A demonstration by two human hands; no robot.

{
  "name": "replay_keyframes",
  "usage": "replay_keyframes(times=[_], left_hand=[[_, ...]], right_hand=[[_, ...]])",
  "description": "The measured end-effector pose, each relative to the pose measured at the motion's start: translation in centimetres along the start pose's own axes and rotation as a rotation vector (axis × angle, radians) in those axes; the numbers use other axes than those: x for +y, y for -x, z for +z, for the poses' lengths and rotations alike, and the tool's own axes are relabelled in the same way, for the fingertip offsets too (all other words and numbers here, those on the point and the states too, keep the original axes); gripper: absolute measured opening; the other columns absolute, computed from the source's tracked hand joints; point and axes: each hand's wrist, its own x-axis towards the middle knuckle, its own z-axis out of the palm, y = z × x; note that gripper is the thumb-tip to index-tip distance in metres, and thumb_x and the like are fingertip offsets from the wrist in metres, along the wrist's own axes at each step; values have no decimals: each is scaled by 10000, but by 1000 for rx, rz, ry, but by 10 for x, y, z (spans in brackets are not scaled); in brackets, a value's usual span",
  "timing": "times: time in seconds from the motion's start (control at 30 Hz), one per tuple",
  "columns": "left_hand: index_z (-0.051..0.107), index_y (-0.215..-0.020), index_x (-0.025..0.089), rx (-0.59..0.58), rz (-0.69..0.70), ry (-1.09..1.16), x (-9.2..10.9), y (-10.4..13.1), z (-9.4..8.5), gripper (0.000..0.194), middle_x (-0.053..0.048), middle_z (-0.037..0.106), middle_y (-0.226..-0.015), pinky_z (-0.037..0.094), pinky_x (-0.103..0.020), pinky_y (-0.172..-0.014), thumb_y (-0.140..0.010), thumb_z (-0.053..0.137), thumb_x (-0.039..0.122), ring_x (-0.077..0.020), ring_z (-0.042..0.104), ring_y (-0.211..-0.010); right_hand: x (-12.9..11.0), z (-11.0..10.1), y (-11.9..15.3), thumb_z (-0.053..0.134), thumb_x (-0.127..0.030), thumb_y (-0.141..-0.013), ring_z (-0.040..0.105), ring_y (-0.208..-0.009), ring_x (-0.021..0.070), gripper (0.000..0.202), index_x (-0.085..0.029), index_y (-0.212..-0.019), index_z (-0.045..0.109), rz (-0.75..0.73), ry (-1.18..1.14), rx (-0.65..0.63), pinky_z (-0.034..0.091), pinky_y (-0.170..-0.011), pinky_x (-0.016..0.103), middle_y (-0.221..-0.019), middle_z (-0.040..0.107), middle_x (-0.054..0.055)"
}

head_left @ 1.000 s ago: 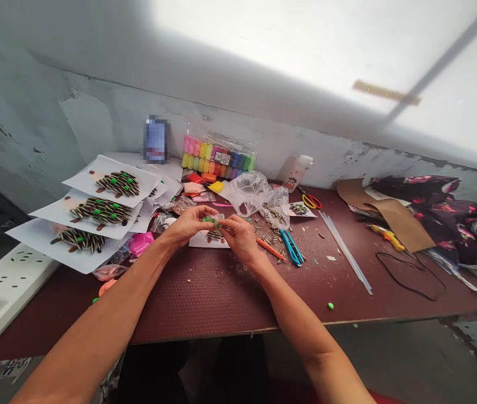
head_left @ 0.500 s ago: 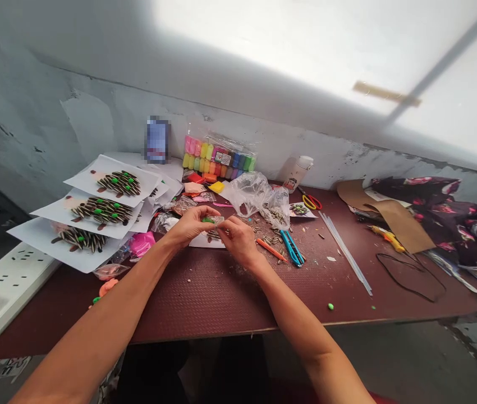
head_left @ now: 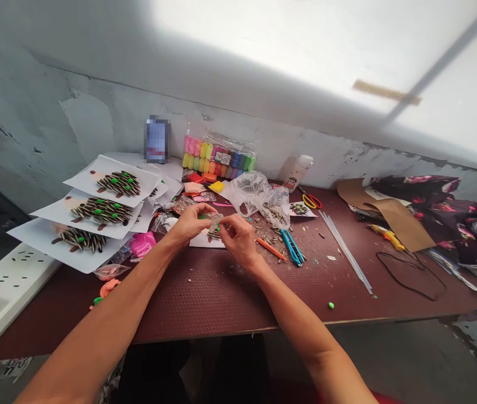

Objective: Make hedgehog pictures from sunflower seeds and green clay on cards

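Observation:
My left hand (head_left: 191, 224) is closed on a small clear plastic packet (head_left: 215, 222) with something green in it, held over the near middle of the table. On the other side of the packet, my right hand (head_left: 238, 237) has its fingers pinched; what is in them, if anything, is too small to make out. Beneath both hands lies a white card (head_left: 198, 242), partly covered by them, with striped seeds stuck on it. To the right of my right hand are an orange pen-like tool (head_left: 271, 248), a blue-handled cutter (head_left: 292, 248) and loose striped seeds (head_left: 274, 238).
Finished-looking seed hedgehog cards (head_left: 114, 184) are stacked at left beside a white power strip (head_left: 11, 280). Behind stand a bag of coloured clay (head_left: 219, 157) and a white bottle (head_left: 298, 173). Scissors (head_left: 312, 201), clear sticks (head_left: 345, 252) and a glue gun (head_left: 390, 238) lie at right.
My right hand's fingers have moved slightly right, away from the packet. The green inside the packet shows less, and more of the seeds on the card below are visible.

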Motion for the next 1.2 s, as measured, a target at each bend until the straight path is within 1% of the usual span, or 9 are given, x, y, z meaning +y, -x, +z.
replay_keyframes(times=[0.1, 0.3, 0.43, 0.5, 0.63, 0.73, 0.83, 0.97, 1.2], left_hand=[[694, -820, 133, 83, -27, 14, 5, -2, -6, 305, 2, 699, -739, 393, -182, -458, -522, 635, 107, -77, 522, -512], [714, -801, 144, 39, -80, 197, 13, 1, -9, 332, -45, 735, -752, 512, -230, -558, -501, 575, 108, -151, 651, -663], [663, -673, 150, 19, -28, 201, 18, 3, -11, 161, 0, 633, -585, 416, -192, -419, -532, 586, 131, -94, 507, -474], [689, -726, 139, -57, -53, 168, 21, 5, -12, 133, -9, 621, -587, 342, -179, -365, -616, 643, 197, -76, 452, -425], [699, -783, 126, -221, -156, 31, 17, 7, -6, 318, -37, 656, -655, 230, -166, -321, -721, 772, 429, -44, 405, -384], [700, -821, 124, -340, -149, 40, 12, 9, 0, 400, -14, 614, -590, 260, -170, -344, -728, 795, 501, -66, 450, -411], [713, -849, 113, -408, -129, 97, 11, 10, 1, 422, -18, 609, -582, 295, -192, -363, -757, 773, 521, -83, 481, -427], [704, -829, 122, -398, -127, 129, 12, 10, -1, 399, -6, 600, -572, 294, -194, -358, -743, 792, 502, -72, 456, -407], [627, -685, 146, -280, -156, 131, 9, 9, 5, 476, 47, 513, -506, 289, -182, -356, -598, 900, 525, -57, 437, -386]], right_hand=[[2, -2, -5, 575, -324, -895, 492, -576, 115, 181, -194, -902, 702, 135, -241, 91, 402, -557, 247, -764, 658, 8], [8, -5, -11, 664, -401, -811, 501, -512, 104, 258, -190, -952, 713, 315, -536, -8, 417, -488, 245, -790, 705, 21], [9, -4, -11, 683, -401, -795, 542, -557, 112, 229, -197, -896, 705, 325, -539, 11, 442, -508, 239, -812, 712, 23], [8, -5, -11, 686, -405, -800, 557, -601, 122, 219, -198, -868, 714, 312, -519, 23, 453, -543, 243, -792, 697, 16], [5, -8, -12, 707, -410, -811, 615, -773, 162, 216, -202, -851, 750, 252, -503, -12, 491, -674, 272, -859, 702, 34], [3, -9, -13, 739, -391, -796, 625, -890, 177, 183, -209, -805, 763, 197, -504, 18, 498, -795, 296, -941, 707, 50], [3, -9, -13, 744, -400, -791, 614, -836, 166, 191, -211, -797, 764, 225, -551, 21, 503, -732, 286, -941, 701, 48], [3, -8, -12, 727, -474, -789, 582, -693, 151, 279, -208, -863, 766, 323, -608, -40, 465, -544, 252, -863, 694, 39], [2, -3, -9, 714, -485, -809, 567, -679, 133, 297, -205, -896, 765, 279, -571, -62, 481, -563, 237, -895, 712, 45]])
